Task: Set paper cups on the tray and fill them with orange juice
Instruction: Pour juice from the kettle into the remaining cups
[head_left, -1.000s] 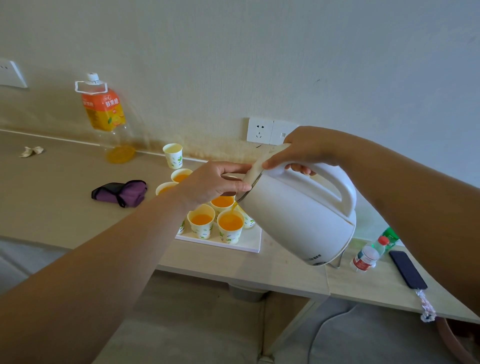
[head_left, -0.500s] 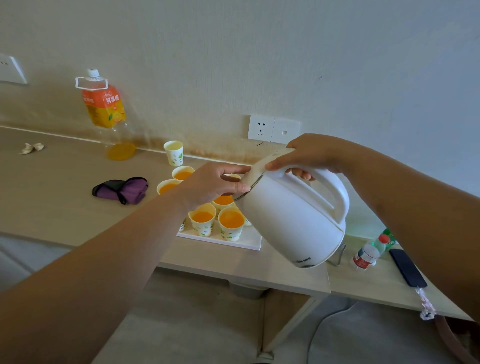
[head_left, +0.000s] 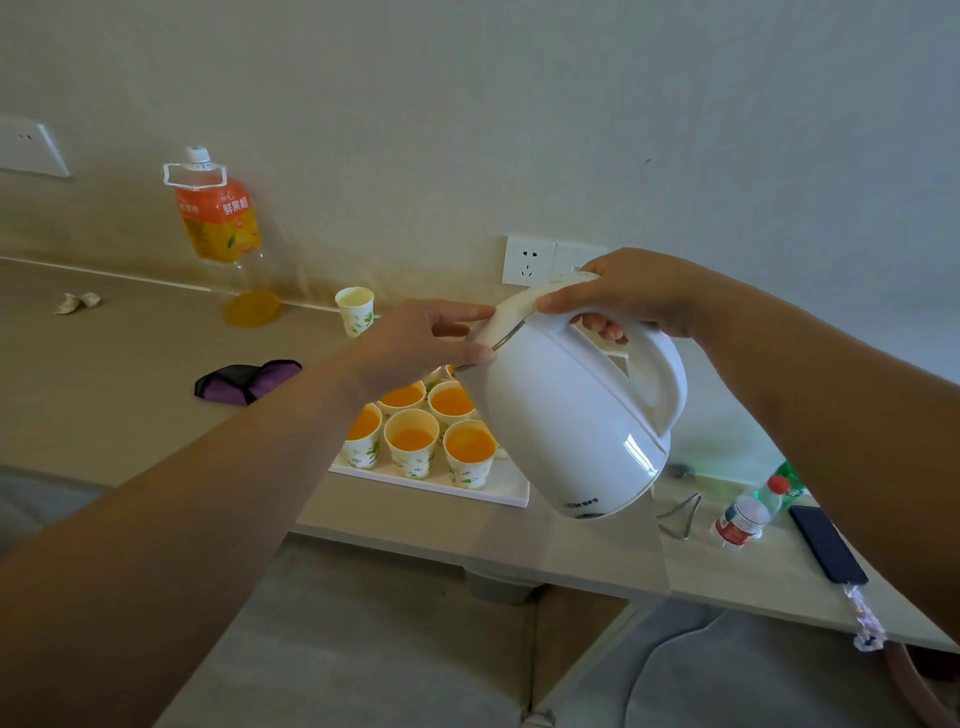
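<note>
Desk (head_left: 104, 374) holds pouch (head_left: 249, 379), phone (head_left: 826, 543); kettle (head_left: 571, 415) blocks some cups (head_left: 449, 402).

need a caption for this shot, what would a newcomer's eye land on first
The tilted white kettle in the middle, its handle held by the right hand while the left hand pinches the lid's front edge. Just below it, paper cups of bright orange juice crowd a white tray at the table's near edge. Far left against the wall stands the nearly empty juice bottle.
</note>
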